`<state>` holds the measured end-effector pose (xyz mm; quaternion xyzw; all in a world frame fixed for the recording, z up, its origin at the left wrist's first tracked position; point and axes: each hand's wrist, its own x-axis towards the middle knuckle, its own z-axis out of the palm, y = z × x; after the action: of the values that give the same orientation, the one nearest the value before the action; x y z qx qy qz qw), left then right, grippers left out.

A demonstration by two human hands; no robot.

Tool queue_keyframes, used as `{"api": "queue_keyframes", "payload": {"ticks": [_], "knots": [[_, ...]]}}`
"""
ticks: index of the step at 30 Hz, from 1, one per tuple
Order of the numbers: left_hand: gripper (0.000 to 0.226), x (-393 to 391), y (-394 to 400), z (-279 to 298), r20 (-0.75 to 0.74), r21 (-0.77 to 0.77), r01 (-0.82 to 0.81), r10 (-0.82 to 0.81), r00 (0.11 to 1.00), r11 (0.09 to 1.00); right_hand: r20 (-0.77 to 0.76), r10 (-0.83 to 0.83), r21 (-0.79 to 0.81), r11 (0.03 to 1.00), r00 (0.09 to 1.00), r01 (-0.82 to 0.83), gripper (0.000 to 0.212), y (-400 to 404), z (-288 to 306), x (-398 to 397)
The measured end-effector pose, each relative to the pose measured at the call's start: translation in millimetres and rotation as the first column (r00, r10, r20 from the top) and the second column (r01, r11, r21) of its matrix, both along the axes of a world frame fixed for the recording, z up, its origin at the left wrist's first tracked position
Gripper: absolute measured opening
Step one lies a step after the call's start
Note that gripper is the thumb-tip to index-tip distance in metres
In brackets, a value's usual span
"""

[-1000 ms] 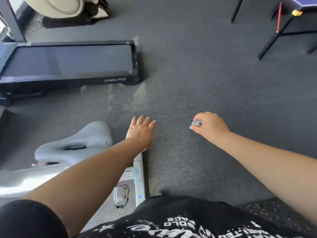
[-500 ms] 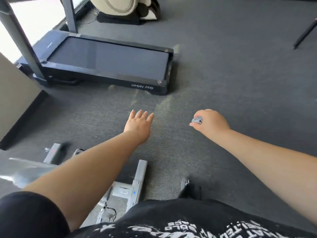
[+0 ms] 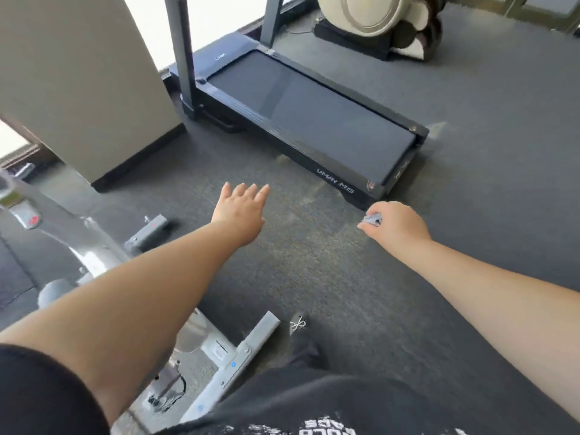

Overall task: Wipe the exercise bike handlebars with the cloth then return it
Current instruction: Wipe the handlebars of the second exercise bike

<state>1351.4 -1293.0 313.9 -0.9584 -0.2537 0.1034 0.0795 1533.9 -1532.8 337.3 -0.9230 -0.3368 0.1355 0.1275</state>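
Cloth, soft and light, sits bunched in the clenched right hand; left hand spread, holding nothing.

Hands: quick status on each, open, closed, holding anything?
Left hand: open, fingers spread, empty.
Right hand: closed on a small grey cloth.

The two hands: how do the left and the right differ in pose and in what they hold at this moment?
The left hand is open, fingers stretched forward and together, palm down; the right hand is closed into a loose fist. The left hand holds nothing; the right hand pinches a small grey bunched cloth at its fingertips. The left hand is beside the exercise bike frame; the right hand is near the treadmill corner. Both are bare, extended above the dark floor.
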Motion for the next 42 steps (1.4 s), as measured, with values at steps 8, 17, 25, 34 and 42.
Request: {"api": "queue_keyframes", "payload": {"ticks": [8, 17, 25, 34, 42], "knots": [[0.072, 36.6, 103.2, 8.8, 0.054, 0.003, -0.149, 0.149, 0.987, 0.989, 0.062, 0.219, 0.004, 0.976, 0.974, -0.219, 0.029, 135.9, 18.0, 60.2], [0.068, 25.8, 185.8, 29.1, 0.086, 0.041, -0.293, 0.289, 0.954, 0.955, 0.041, 0.391, 0.062, 0.917, 0.919, -0.393, 0.023, 269.0, 21.4, 80.7], [0.071, -14.1, 258.1, 35.8, 0.074, 0.074, -0.575, 0.571, 0.818, 0.814, 0.041, 0.647, 0.123, 0.753, 0.762, -0.646, 0.023, 419.8, 22.9, 68.5], [0.073, -6.2, 337.8, 58.4, 0.192, -0.069, -0.787, 0.783, 0.592, 0.612, 0.070, 0.847, 0.158, 0.512, 0.526, -0.845, 0.019, 571.0, 35.1, 65.4], [0.068, -46.3, 360.4, 62.8, 0.243, -0.091, -0.902, 0.888, 0.391, 0.423, 0.070, 0.936, 0.158, 0.331, 0.345, -0.930, 0.026, 661.7, 29.7, 30.4]]}}
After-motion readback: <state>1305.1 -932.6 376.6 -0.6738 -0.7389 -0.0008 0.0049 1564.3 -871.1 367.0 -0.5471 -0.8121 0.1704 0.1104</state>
